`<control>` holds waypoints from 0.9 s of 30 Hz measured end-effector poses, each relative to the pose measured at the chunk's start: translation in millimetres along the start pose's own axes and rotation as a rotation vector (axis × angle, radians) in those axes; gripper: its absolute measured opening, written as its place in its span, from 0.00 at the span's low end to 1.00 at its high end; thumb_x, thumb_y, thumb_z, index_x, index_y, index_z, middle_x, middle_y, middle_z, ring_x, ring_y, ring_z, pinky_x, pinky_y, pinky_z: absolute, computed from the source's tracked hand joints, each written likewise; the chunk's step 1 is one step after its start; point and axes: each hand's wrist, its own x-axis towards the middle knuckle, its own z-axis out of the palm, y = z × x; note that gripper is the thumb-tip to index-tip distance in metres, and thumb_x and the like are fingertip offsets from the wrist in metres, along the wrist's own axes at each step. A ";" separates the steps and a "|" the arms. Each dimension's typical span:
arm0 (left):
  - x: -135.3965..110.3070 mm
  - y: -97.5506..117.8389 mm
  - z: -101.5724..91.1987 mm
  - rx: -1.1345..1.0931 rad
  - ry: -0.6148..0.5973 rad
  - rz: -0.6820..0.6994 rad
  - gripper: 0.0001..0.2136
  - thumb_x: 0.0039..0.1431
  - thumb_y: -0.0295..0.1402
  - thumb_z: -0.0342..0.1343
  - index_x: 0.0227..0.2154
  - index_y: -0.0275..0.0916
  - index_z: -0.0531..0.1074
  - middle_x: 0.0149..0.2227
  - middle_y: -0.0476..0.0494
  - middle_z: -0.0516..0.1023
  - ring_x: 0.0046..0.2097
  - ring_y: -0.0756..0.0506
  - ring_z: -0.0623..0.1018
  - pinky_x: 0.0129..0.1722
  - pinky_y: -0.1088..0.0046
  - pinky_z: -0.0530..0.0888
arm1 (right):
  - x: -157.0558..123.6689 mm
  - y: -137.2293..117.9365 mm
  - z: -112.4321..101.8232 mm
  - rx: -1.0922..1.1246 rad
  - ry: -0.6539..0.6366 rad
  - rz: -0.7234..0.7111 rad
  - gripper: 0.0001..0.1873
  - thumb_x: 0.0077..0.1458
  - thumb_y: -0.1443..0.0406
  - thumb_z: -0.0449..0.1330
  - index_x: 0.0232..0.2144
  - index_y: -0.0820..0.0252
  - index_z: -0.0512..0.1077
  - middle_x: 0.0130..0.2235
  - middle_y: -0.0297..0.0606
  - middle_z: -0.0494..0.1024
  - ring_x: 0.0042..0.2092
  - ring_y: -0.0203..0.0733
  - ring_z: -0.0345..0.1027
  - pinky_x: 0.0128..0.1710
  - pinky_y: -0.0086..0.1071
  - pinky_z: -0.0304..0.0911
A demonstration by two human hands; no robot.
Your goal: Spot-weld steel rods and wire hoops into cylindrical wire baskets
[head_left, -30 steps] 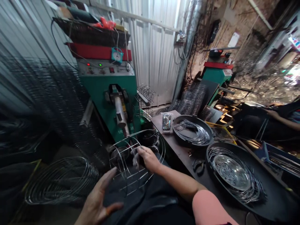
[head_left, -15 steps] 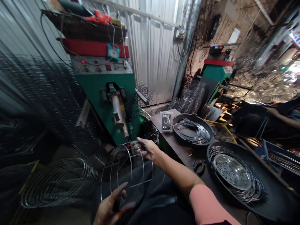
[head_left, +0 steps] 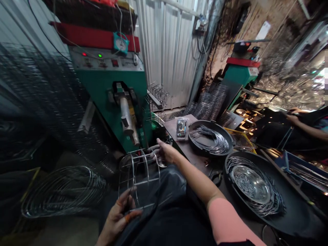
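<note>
A round-sided wire rack [head_left: 148, 180] of bright metal rods sits in front of me, below the spot-welding arm [head_left: 126, 116] of a green machine. My left hand [head_left: 118, 213] is at the rack's near left side, its fingers curled at a rod, with orange wraps on finger and thumb. My right hand [head_left: 164, 153] is by the rack's upper right end, fingers stretched out and apart. Whether its fingertips touch the rods is hard to tell. The rack's far underside is hidden in shadow.
A stack of wire hoops [head_left: 64, 191] stands at lower left. To the right, a black pan [head_left: 192, 145] holds curved wires, and a larger black tray [head_left: 299, 208] holds a steel bowl [head_left: 266, 194] of small pieces. Pliers [head_left: 216, 178] and a phone [head_left: 181, 128] lie nearby. Another person's hand [head_left: 294, 118] is far right.
The rack has turned. My left hand has come up to it and curled at a rod. My right hand has loosened from its pinch. A green light now shows on the machine.
</note>
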 end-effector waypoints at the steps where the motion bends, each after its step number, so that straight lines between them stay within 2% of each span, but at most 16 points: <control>1: 1.9 4.2 -0.4 -0.050 0.020 -0.035 0.26 0.36 0.33 0.66 0.43 0.48 0.69 0.21 0.55 0.66 0.22 0.51 0.68 0.21 0.74 0.68 | -7.9 -4.2 -12.7 -0.080 0.059 -0.080 0.22 0.58 0.52 0.47 0.37 0.66 0.69 0.25 0.38 0.74 0.21 0.32 0.65 0.15 0.21 0.55; 3: 6.8 11.8 -1.3 -0.159 0.086 -0.103 0.27 0.37 0.34 0.65 0.45 0.49 0.67 0.23 0.57 0.65 0.18 0.53 0.65 0.17 0.75 0.66 | -24.6 -10.2 -42.8 -0.205 0.204 -0.262 0.14 0.53 0.59 0.56 0.38 0.64 0.69 0.26 0.34 0.74 0.24 0.30 0.65 0.19 0.20 0.57; 5: 12.6 16.9 -2.0 -0.251 0.160 -0.140 0.28 0.39 0.35 0.64 0.46 0.49 0.65 0.24 0.57 0.65 0.16 0.55 0.63 0.13 0.77 0.62 | -38.7 -10.7 -74.0 -0.283 0.308 -0.358 0.14 0.48 0.63 0.60 0.38 0.62 0.70 0.28 0.32 0.74 0.26 0.29 0.65 0.22 0.21 0.58; 8: 20.8 19.2 -2.1 -0.358 0.226 -0.129 0.25 0.41 0.34 0.64 0.46 0.47 0.65 0.22 0.59 0.63 0.15 0.57 0.60 0.12 0.80 0.59 | -49.8 -1.5 -109.9 -0.421 0.380 -0.383 0.17 0.42 0.64 0.63 0.38 0.62 0.70 0.32 0.34 0.74 0.29 0.31 0.65 0.26 0.24 0.59; 11: 26.8 18.9 -0.9 -0.430 0.280 -0.127 0.25 0.40 0.33 0.65 0.44 0.46 0.66 0.21 0.59 0.62 0.15 0.58 0.58 0.13 0.82 0.59 | -49.2 11.6 -124.3 -0.552 0.361 -0.389 0.17 0.41 0.64 0.63 0.37 0.62 0.71 0.35 0.36 0.75 0.33 0.34 0.66 0.32 0.28 0.62; 15: 32.2 20.4 1.1 -0.480 0.338 -0.156 0.26 0.37 0.32 0.66 0.43 0.44 0.67 0.22 0.59 0.63 0.15 0.59 0.57 0.12 0.82 0.57 | -38.7 19.7 -115.1 -0.734 0.328 -0.449 0.17 0.43 0.63 0.63 0.39 0.62 0.71 0.39 0.38 0.75 0.41 0.38 0.67 0.43 0.34 0.61; 18: 37.4 22.2 3.2 -0.497 0.337 -0.164 0.26 0.37 0.32 0.66 0.42 0.43 0.66 0.23 0.59 0.63 0.15 0.59 0.57 0.11 0.82 0.56 | -27.9 18.0 -93.6 -0.919 0.299 -0.589 0.18 0.45 0.61 0.63 0.40 0.59 0.71 0.44 0.40 0.73 0.46 0.41 0.65 0.48 0.37 0.58; 20: 42.5 22.3 5.3 -0.495 0.328 -0.166 0.25 0.38 0.33 0.66 0.42 0.43 0.66 0.22 0.60 0.62 0.14 0.59 0.56 0.10 0.82 0.56 | -19.4 16.4 -75.6 -1.061 0.233 -0.677 0.18 0.45 0.60 0.63 0.40 0.57 0.72 0.44 0.40 0.73 0.48 0.42 0.65 0.50 0.38 0.56; 23: 52.8 20.0 7.7 -0.478 0.321 -0.171 0.25 0.39 0.34 0.65 0.43 0.42 0.64 0.22 0.60 0.61 0.14 0.59 0.56 0.10 0.83 0.55 | -3.6 17.5 -50.4 -1.210 0.110 -0.718 0.15 0.46 0.60 0.63 0.38 0.56 0.73 0.40 0.38 0.76 0.45 0.42 0.67 0.50 0.39 0.55; 27: 70.3 14.6 6.5 -0.465 0.322 -0.185 0.26 0.39 0.34 0.65 0.43 0.41 0.63 0.21 0.61 0.60 0.15 0.58 0.55 0.10 0.83 0.54 | 21.7 24.3 -31.9 -1.164 0.030 -0.709 0.09 0.52 0.60 0.58 0.34 0.58 0.74 0.35 0.37 0.77 0.38 0.39 0.70 0.41 0.32 0.60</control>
